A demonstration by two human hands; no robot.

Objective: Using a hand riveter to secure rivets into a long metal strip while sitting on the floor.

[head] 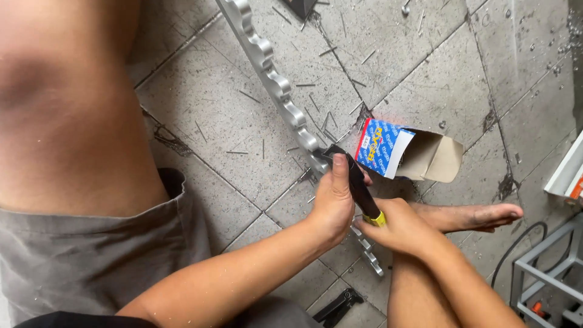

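Riveter tool (358, 188), black with yellow band, centre frame, head set on scalloped silver metal strip (276, 85) running from top centre to lower centre | left hand (333, 203) clenched round upper body, thumb up | right hand (404, 229) wrapped round lower handle end | open blue-and-red carton (395, 152) just right, on tiled floor (225, 121)

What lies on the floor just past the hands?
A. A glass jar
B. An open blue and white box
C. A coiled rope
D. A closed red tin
B: the blue and white box lies on the tiled floor with its brown flap open, beyond both hands.
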